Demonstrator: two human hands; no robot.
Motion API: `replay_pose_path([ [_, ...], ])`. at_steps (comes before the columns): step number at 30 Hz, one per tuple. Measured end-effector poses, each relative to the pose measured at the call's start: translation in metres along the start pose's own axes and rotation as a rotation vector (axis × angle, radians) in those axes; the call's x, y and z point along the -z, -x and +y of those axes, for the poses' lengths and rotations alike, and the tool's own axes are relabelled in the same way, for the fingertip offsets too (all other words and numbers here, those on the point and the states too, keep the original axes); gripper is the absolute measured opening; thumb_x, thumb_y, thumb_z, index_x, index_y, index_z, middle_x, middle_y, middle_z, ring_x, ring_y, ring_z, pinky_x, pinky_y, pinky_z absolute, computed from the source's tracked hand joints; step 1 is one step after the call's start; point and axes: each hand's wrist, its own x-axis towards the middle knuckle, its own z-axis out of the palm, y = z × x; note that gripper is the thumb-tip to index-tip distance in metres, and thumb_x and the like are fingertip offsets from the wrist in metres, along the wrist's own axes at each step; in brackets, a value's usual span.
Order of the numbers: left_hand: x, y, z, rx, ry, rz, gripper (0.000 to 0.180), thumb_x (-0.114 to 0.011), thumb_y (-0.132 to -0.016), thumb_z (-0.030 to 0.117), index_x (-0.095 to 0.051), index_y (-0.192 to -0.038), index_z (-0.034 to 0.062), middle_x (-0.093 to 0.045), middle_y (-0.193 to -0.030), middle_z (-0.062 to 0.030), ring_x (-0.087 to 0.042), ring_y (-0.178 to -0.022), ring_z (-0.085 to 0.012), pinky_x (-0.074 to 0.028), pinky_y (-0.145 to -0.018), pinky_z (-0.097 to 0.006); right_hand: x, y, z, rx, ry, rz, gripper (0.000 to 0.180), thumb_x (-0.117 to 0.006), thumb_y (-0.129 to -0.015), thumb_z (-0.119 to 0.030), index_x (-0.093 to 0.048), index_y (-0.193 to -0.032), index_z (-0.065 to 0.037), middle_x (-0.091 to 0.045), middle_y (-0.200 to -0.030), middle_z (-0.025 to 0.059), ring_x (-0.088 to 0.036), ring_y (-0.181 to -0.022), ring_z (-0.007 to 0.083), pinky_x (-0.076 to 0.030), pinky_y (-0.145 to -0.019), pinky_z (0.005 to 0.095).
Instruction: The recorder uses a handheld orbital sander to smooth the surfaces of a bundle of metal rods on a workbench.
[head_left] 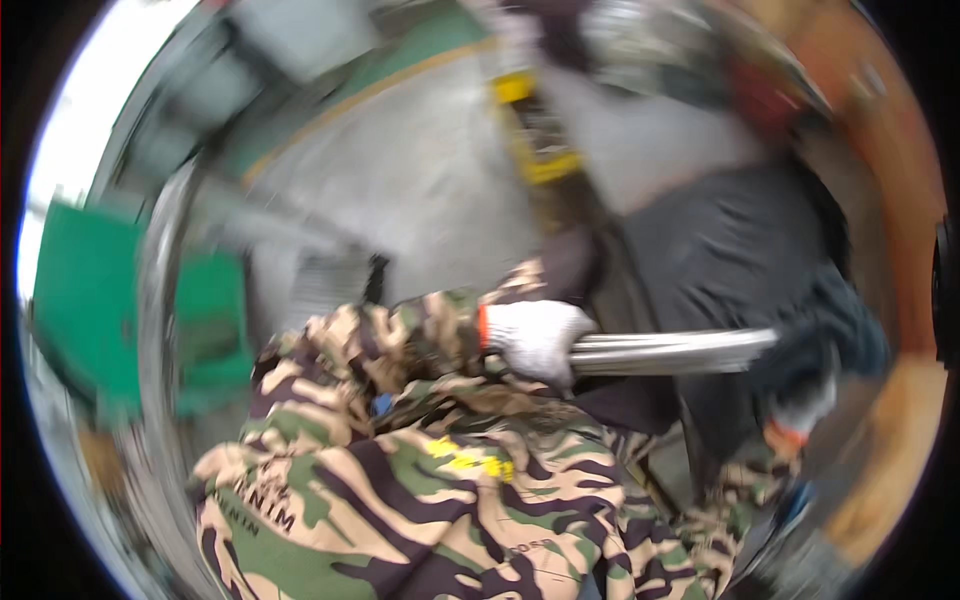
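1. Step in hand: the work appears to be carrying or positioning a bundle of metal rods (670,352), which lies level across the centre right of the frame. The picture is blurred, so this is a judgement.
2. Left hand (530,338): it wears a white knit glove with an orange cuff and sits at the centre of the frame. Its fingers are wrapped tight around the near end of the rods.
3. Right hand (800,412): also gloved, it sits at the lower right, under the far end of the rods. Whether it grips, touches or hangs free cannot be told; blur hides the fingers.
4. Position of the rods: they run from the left hand rightward, across a dark cloth (740,250) in the right half of the frame.
5. Next move: it likely calls for a second firm hold near the far end, so the bundle stays level and no rod slides out.
6. Surroundings: a camouflage jacket (400,480) fills the lower centre; a green crate (90,300) stands at the left edge.
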Motion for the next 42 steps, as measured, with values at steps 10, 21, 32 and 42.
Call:
replay_pose_path([
  [10,-0.048,0.089,-0.033,0.008,0.238,0.331,0.056,-0.075,-0.076,0.014,-0.067,-0.130,0.0003,-0.076,-0.096,-0.0134,-0.074,-0.090,-0.0263,-0.058,-0.080,-0.041,-0.286,-0.067,0.021,0.816,0.592,-0.824,0.028,-0.060,-0.102,-0.011,-0.073,-0.114,0.010,-0.076,-0.121,0.0215,-0.072,-0.114,0.0349,-0.054,-0.107,0.0463],
  [21,-0.091,0.123,-0.161,0.043,1.043,0.903,0.035,-0.081,-0.077,0.007,-0.064,-0.105,-0.0048,-0.070,-0.077,-0.0119,-0.068,-0.058,-0.0197,-0.056,-0.049,-0.032,-0.262,-0.175,-0.003,0.963,1.009,-0.580,0.027,-0.059,-0.104,-0.011,-0.077,-0.121,-0.001,-0.076,-0.126,0.0114,-0.071,-0.117,0.0251,-0.052,-0.109,0.0397],
  [32,-0.057,0.049,-0.398,0.056,1.150,1.411,0.013,-0.073,-0.085,0.000,-0.065,-0.094,-0.0044,-0.067,-0.071,-0.0163,-0.063,-0.054,-0.0264,-0.042,-0.041,-0.036,-0.152,-0.119,-0.072,0.811,1.754,-0.656,0.020,-0.060,-0.108,-0.026,-0.064,-0.117,-0.009,-0.064,-0.097,0.0034,-0.064,-0.089,0.0212,-0.057,-0.083,0.0361],
  [42,0.071,0.025,-0.487,0.715,0.270,0.695,0.032,-0.076,-0.087,0.010,-0.069,-0.116,-0.0022,-0.072,-0.105,-0.0191,-0.071,-0.079,-0.0257,-0.059,-0.064,-0.038,-0.148,-0.079,-0.089,-0.977,0.582,-0.118,0.019,-0.062,-0.107,-0.030,-0.062,-0.109,-0.011,-0.058,-0.090,0.0021,-0.059,-0.080,0.0196,-0.055,-0.074,0.0357],
])
